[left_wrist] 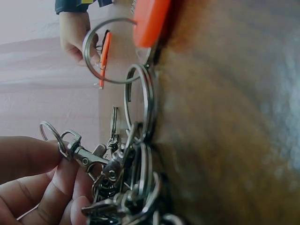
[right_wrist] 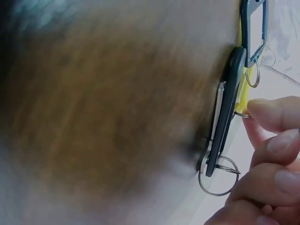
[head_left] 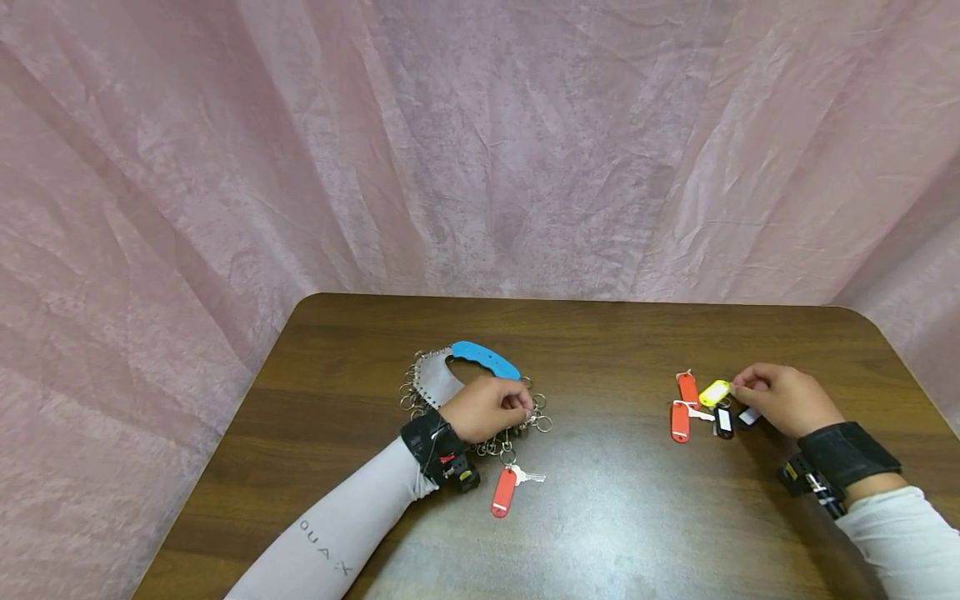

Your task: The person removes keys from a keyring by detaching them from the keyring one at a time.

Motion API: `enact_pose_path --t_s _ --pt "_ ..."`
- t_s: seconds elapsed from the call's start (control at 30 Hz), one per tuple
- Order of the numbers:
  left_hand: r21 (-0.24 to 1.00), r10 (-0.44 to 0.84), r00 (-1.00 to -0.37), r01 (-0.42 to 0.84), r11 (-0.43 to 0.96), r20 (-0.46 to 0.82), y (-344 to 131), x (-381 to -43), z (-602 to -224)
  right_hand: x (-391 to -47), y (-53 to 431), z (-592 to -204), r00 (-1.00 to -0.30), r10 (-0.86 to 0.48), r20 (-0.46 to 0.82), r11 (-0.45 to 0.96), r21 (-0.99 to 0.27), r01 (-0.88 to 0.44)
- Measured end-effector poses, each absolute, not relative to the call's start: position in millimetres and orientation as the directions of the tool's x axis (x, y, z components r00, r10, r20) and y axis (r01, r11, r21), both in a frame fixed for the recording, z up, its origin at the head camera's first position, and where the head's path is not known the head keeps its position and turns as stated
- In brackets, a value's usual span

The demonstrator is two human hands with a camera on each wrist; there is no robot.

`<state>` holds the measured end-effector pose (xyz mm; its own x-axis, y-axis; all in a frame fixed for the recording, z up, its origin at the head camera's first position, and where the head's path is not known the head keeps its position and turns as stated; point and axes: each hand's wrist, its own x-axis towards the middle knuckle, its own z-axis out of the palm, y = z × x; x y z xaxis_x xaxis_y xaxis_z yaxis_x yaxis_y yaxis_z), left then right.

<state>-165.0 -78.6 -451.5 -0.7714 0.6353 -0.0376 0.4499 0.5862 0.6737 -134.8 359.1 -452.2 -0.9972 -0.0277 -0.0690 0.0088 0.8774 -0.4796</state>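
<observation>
My left hand reaches over a metal key holder plate with a blue handle. Thumb and finger pinch a small metal swivel clasp, as the left wrist view shows. A red key tag with a silver key hangs from a ring at the holder's near edge, lying on the table. On the right, my right hand pinches the ring of a yellow key tag. Close below its fingers lie black key tags.
Two red key tags, one nearer and one farther, lie left of the yellow one, with a key beside them. The wooden table ends at a pink curtain. Many clasps and rings fringe the holder.
</observation>
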Motion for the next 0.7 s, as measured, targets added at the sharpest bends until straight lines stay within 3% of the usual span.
enact_pose_path --t_s 0.4,0.7 --pt "0.667 0.638 -0.770 0.456 0.589 -0.036 -79.1 -165.0 -450.0 -134.6 360.0 -450.1 -0.997 -0.017 -0.076 0.878 -0.479 0.022" --pt "0.667 0.638 -0.769 0.459 0.587 -0.033 -78.7 -165.1 -451.2 -132.0 361.0 -450.9 -1.000 0.012 -0.007 0.879 -0.477 0.014"
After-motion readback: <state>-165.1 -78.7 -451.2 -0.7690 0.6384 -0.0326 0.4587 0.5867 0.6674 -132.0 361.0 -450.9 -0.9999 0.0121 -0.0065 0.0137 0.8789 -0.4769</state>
